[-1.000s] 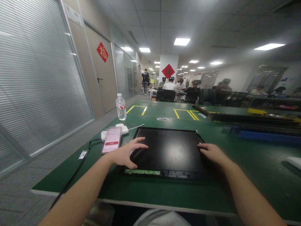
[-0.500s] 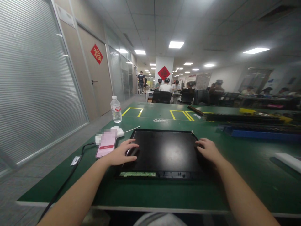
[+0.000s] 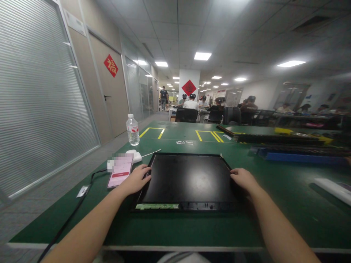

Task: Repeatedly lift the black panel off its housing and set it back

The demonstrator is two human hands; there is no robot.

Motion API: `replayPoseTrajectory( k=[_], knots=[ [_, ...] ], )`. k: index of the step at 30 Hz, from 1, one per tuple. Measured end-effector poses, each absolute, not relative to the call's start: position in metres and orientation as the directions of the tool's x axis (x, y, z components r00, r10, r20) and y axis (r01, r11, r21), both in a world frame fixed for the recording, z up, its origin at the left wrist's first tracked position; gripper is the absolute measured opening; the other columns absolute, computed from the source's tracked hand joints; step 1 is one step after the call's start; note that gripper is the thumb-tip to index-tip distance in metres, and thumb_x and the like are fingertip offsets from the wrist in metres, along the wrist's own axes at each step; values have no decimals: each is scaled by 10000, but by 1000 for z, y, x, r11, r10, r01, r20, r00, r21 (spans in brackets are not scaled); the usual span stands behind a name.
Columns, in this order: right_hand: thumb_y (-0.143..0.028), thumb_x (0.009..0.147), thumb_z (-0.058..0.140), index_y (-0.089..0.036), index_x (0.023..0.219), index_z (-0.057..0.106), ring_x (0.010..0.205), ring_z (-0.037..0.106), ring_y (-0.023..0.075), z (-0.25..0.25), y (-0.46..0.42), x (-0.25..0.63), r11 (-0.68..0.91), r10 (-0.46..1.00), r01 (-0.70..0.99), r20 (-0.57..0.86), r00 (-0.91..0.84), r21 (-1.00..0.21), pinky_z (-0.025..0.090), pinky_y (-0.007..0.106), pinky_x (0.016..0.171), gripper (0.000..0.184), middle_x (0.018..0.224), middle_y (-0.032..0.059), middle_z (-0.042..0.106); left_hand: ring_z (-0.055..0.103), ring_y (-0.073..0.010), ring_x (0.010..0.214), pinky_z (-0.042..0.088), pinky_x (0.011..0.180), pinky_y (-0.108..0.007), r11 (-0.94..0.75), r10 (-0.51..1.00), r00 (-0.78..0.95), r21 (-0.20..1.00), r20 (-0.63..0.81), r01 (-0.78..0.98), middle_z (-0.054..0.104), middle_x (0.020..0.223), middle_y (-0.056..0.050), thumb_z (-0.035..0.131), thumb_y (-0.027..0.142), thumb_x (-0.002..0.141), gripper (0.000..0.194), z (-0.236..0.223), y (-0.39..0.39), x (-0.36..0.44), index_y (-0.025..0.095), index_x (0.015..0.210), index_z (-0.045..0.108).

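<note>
A black flat display panel (image 3: 189, 175) lies on the green table with a thin dark frame around it. Along its near edge runs a green circuit board strip (image 3: 157, 206). My left hand (image 3: 138, 179) grips the panel's left edge, thumb and fingers closed at the rim. At the opposite side, my right hand (image 3: 243, 179) closes on the right edge, its fingertips at the frame and the undersides of its fingers hidden. Just left of my left hand rests a phone (image 3: 120, 173) with a lit pink screen.
Behind the phone sit a white device (image 3: 134, 155) and a water bottle (image 3: 132, 130). A black cable (image 3: 71, 215) crosses the table's left side. To the right are a blue tray (image 3: 290, 155), dark long parts (image 3: 276, 139) and a white bar (image 3: 333, 190). People sit farther back.
My left hand has drawn back from over the screen to its left edge. My right hand's fingers have closed in on the right edge. The view has shifted slightly.
</note>
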State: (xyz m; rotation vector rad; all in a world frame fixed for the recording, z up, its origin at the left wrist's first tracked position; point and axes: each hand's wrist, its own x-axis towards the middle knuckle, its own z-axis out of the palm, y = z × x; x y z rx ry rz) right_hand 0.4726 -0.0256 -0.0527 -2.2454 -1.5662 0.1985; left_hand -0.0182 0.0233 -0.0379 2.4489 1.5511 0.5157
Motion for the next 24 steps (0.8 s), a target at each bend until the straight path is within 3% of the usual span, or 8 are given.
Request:
replayPoseTrajectory(
  k=[5, 12, 24],
  knots=[
    [-84, 687, 560, -203, 977, 792, 1018, 686, 231, -56, -22, 479, -329, 916, 799, 36, 400, -504, 483, 260, 819, 390, 1057, 72, 759, 565, -338, 1251, 392, 1116, -463, -425, 904, 375, 351, 204, 834, 610, 1339, -214, 430, 316, 854, 499, -36, 25, -17, 83, 1213, 687],
    [-40, 642, 522, -176, 917, 769, 904, 701, 201, -61, -21, 485, -327, 899, 650, -13, 438, -686, 494, 240, 787, 394, 968, 72, 764, 544, -310, 1289, 379, 1136, -425, -416, 909, 382, 306, 165, 856, 593, 1380, -188, 396, 214, 821, 532, -32, 22, -15, 78, 1253, 674],
    [-54, 590, 503, -173, 920, 750, 737, 683, 195, -62, -20, 487, -339, 891, 597, -45, 451, -727, 488, 241, 663, 430, 812, 51, 746, 537, -341, 1299, 368, 1140, -467, -374, 925, 307, 382, 224, 845, 612, 1367, -183, 429, 210, 797, 485, -41, 25, -11, 112, 1180, 711]
  ],
)
